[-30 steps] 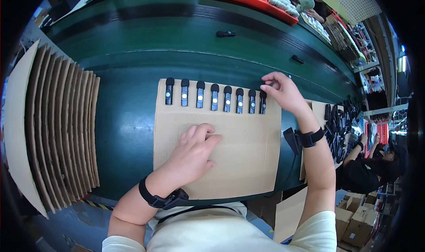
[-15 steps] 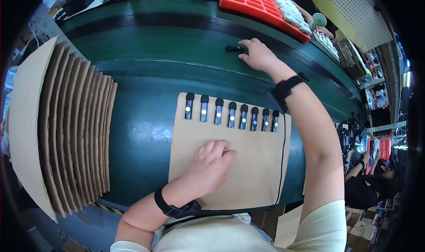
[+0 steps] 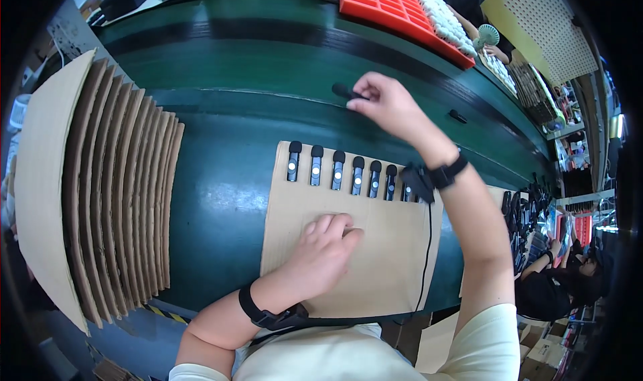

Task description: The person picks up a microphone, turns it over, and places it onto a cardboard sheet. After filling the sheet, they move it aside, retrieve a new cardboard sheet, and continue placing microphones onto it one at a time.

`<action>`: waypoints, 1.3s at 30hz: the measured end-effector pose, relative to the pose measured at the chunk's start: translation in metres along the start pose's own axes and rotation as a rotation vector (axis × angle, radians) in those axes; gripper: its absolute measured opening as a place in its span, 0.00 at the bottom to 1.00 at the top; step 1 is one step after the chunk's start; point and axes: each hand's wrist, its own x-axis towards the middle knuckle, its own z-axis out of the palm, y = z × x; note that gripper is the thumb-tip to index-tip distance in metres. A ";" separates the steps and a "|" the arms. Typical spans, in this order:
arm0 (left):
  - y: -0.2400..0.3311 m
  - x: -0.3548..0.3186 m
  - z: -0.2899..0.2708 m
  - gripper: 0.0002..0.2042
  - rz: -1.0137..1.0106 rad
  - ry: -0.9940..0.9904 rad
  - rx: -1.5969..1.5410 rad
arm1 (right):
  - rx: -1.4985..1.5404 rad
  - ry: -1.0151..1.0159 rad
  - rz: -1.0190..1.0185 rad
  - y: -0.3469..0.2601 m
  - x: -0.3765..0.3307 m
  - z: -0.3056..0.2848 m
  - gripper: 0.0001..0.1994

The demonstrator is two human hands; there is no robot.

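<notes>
Several small black clip-on microphones [image 3: 337,171] with foam tips and a bright round spot lie in a row along the far edge of a cardboard sheet [image 3: 388,260]. My right hand [image 3: 388,103] is over the green belt beyond the sheet, thumb and fingers pinched on another black microphone [image 3: 341,90], slightly blurred. My left hand [image 3: 321,250] rests on the middle of the cardboard with curled fingers; whether something small is between thumb and forefinger is hidden. My right wrist's black strap and device cover the row's right end.
Stacked cardboard sheets [image 3: 127,187] stand at the left. A loose black microphone [image 3: 458,116] lies on the green belt [image 3: 268,59] at the right. Beyond are a red compartment tray [image 3: 388,9] and white foam-like pieces. A black cable [image 3: 426,260] crosses the cardboard. Other people work at the right.
My right hand has taken hold of the black microphone on the belt and drawn it nearer. My left hand stays in about the same place on the cardboard.
</notes>
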 end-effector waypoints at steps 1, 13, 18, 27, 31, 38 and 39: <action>-0.001 -0.002 -0.001 0.32 -0.008 0.001 0.009 | 0.110 -0.003 0.022 -0.014 -0.019 0.005 0.12; 0.000 0.011 -0.003 0.28 0.086 0.122 -0.143 | 0.573 0.292 -0.065 -0.068 -0.209 0.046 0.11; 0.015 0.003 -0.013 0.23 -0.049 0.228 -0.675 | 0.545 0.371 -0.096 -0.050 -0.216 0.058 0.12; 0.007 0.006 -0.017 0.16 0.210 0.383 -0.408 | 0.455 0.374 -0.183 -0.051 -0.216 0.056 0.15; 0.006 0.007 -0.021 0.15 0.303 0.380 -0.293 | 0.392 0.387 -0.231 -0.052 -0.215 0.054 0.15; 0.006 0.008 -0.018 0.16 0.375 0.420 -0.248 | 0.362 0.411 -0.298 -0.053 -0.214 0.054 0.15; 0.006 0.008 -0.018 0.16 0.377 0.420 -0.247 | 0.357 0.414 -0.305 -0.052 -0.214 0.055 0.15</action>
